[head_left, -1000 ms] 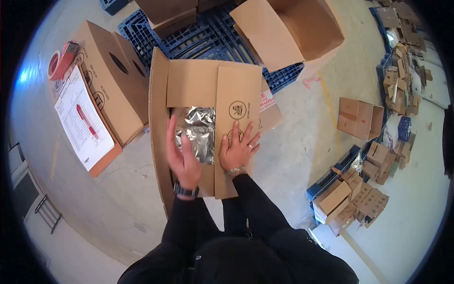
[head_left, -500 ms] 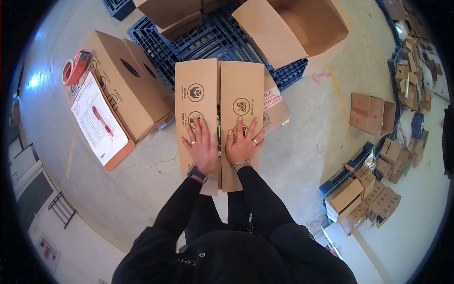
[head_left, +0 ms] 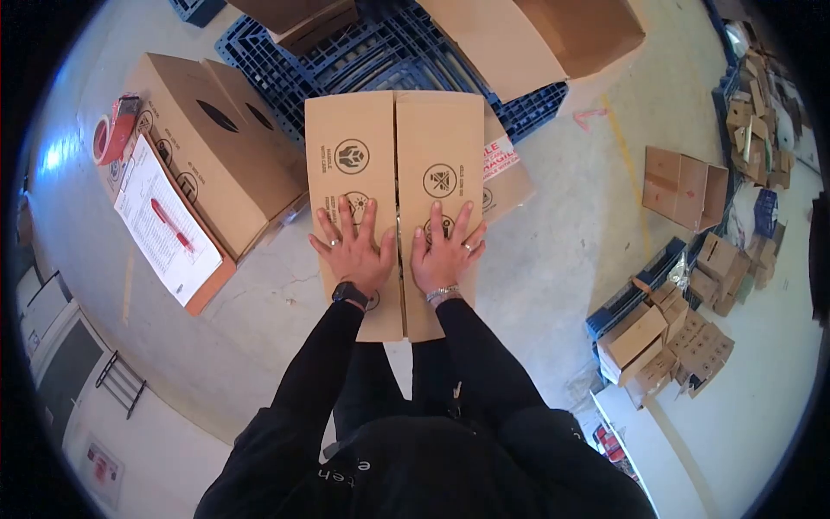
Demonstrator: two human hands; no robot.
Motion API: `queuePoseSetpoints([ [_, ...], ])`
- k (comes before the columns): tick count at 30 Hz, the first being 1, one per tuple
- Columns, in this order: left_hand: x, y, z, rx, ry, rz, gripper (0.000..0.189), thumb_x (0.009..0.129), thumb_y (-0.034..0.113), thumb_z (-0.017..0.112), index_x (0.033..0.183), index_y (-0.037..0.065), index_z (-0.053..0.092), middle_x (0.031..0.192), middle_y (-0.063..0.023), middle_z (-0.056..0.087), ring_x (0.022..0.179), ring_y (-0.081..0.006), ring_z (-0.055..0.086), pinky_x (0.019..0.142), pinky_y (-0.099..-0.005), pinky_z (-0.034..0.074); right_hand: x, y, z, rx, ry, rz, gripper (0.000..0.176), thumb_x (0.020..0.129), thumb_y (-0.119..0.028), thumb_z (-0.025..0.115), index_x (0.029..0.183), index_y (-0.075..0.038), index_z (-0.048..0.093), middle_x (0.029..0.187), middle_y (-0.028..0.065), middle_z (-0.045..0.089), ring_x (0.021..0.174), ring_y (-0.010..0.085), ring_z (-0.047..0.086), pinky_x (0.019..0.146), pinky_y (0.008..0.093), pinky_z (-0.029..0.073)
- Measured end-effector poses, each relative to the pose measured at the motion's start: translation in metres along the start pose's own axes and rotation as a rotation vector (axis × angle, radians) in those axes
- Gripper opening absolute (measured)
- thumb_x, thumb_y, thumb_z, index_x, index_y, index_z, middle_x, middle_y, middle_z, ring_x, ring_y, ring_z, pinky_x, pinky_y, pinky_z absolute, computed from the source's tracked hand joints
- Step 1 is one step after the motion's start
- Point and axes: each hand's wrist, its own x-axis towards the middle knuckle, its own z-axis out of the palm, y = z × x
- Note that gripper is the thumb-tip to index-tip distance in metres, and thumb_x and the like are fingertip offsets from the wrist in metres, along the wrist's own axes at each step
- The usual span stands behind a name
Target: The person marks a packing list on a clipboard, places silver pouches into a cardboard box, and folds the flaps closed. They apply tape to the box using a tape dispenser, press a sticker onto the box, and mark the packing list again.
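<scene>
In front of me stands a cardboard box (head_left: 436,138), its two top flaps folded down and meeting along a thin dark gap. My left hand (head_left: 359,255) lies flat on the left flap with its fingers spread, partly over a printed symbol. On the right flap rests my right hand (head_left: 443,255), also flat and spread, near the gap. Neither hand grips anything. A red and white "fragile" label (head_left: 499,162) sticks to the box's right side.
To the left, another box (head_left: 220,164) carries a clipboard with paper (head_left: 164,225), a red pen (head_left: 173,225) and a tape dispenser (head_left: 115,130). Behind is a blue pallet (head_left: 363,60) with an open carton (head_left: 579,43). Flattened and loose boxes (head_left: 635,346) lie at right.
The two flaps have come down closer together, and the gap between them is narrower. My left hand has shifted slightly left and spread its fingers; the view has moved a little.
</scene>
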Motion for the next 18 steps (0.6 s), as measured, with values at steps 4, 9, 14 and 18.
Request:
queuePoseSetpoints([
  [4,-0.002,-0.001,0.002,0.04,-0.022,0.003,0.066,0.088,0.06,0.05,0.147,0.032,0.04,0.16,-0.0101,0.019,0.145,-0.0482,0.004,0.104,-0.0761,0.006,-0.012,-0.005,-0.001,-0.102,-0.069,0.042,0.056,0.092,-0.048,0.047,0.146,-0.032,0.042,0.16,0.0174,0.012,0.138,0.0594,0.01,0.105,0.0722,0.013],
  [9,-0.001,-0.002,-0.018,-0.037,0.017,0.041,0.075,0.084,0.065,0.054,0.149,0.031,0.037,0.16,-0.0123,0.018,0.145,-0.0488,0.001,0.102,-0.0788,0.006,0.001,0.0,-0.008,0.09,0.029,-0.029,0.061,0.092,-0.05,0.048,0.149,-0.031,0.037,0.161,0.0162,0.013,0.141,0.0545,0.01,0.104,0.0755,0.011],
  [14,-0.006,-0.041,-0.067,-0.858,0.042,0.179,0.088,0.075,0.031,0.076,0.149,0.009,0.034,0.152,-0.0223,0.032,0.14,-0.0433,0.03,0.111,-0.0531,0.029,-0.014,0.042,-0.073,0.676,0.27,-0.181,0.07,0.087,-0.035,0.064,0.145,-0.005,0.038,0.151,0.0219,0.032,0.138,0.0471,0.026,0.111,0.0571,0.025],
  [18,-0.014,-0.095,-0.124,-0.676,0.134,0.151,0.077,0.071,0.012,0.072,0.141,0.004,0.042,0.14,-0.0225,0.045,0.125,-0.0396,0.048,0.106,-0.0436,0.038,-0.081,0.004,-0.148,0.525,0.251,-0.313,0.062,0.085,-0.022,0.068,0.137,0.001,0.043,0.136,0.0249,0.043,0.126,0.0435,0.041,0.106,0.0499,0.034],
])
